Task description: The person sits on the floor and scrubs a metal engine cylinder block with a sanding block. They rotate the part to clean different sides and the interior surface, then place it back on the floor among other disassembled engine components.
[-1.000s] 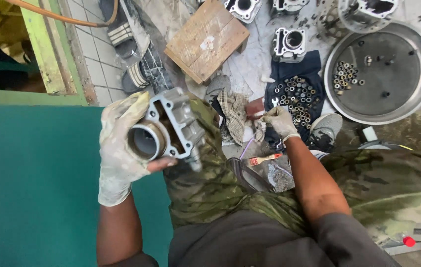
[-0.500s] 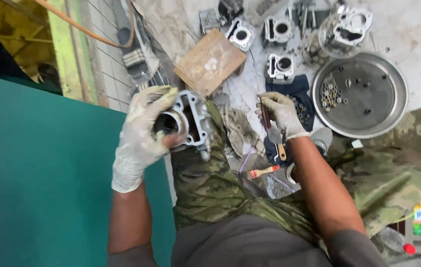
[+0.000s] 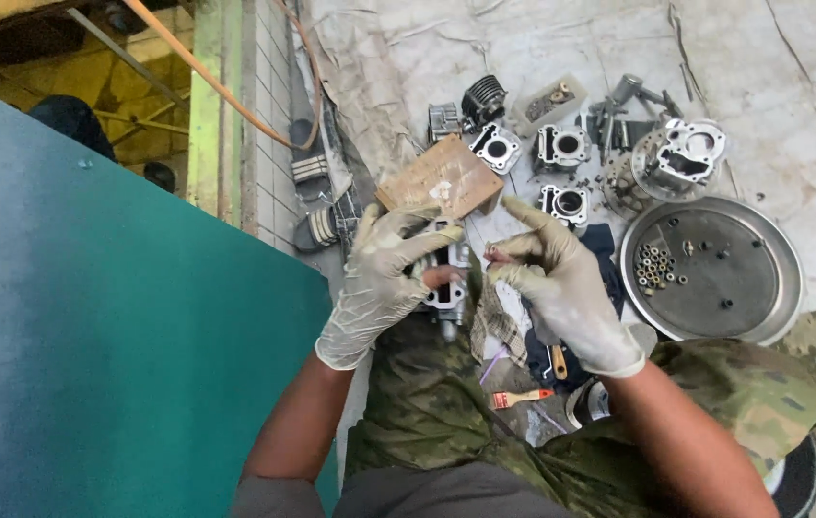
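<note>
**Gloved hands on an engine cylinder, parts spread on the floor beyond**

Nearest: lap in camouflage trousers (image 3: 427, 422); bare forearms rising from the bottom edge. A small paintbrush (image 3: 518, 396) with an orange handle lies on the ground between the knees.

Left hand (image 3: 379, 283): pale, soiled glove; fingers wrapped over the top and near side of a grey metal engine cylinder (image 3: 446, 278), gripping it, held above the left knee. Most of the cylinder is hidden by the glove.

Right hand (image 3: 557, 278): same kind of glove; forefinger stretched out, thumb and other fingers pinched together on a small reddish-tipped item just right of the cylinder. What that item is cannot be told. A wooden handle shows beneath this hand.

Directly under the hands: a checked rag (image 3: 496, 326) and a dark blue cloth (image 3: 607, 251).

Just beyond the hands: a wooden block (image 3: 442, 177), slab-like, on the floor.

Right, near: a round metal tray (image 3: 772, 288) holding a small cluster of nuts and a few loose pieces.

Further: three more cylinders in a group, one (image 3: 563, 203) closest to the hands; a round engine casing (image 3: 681, 153) beside the tray; a finned black part.

Left: a teal panel (image 3: 120, 317); striped sandals (image 3: 317, 197) by a tiled edge; an orange hose (image 3: 226, 91).
</note>
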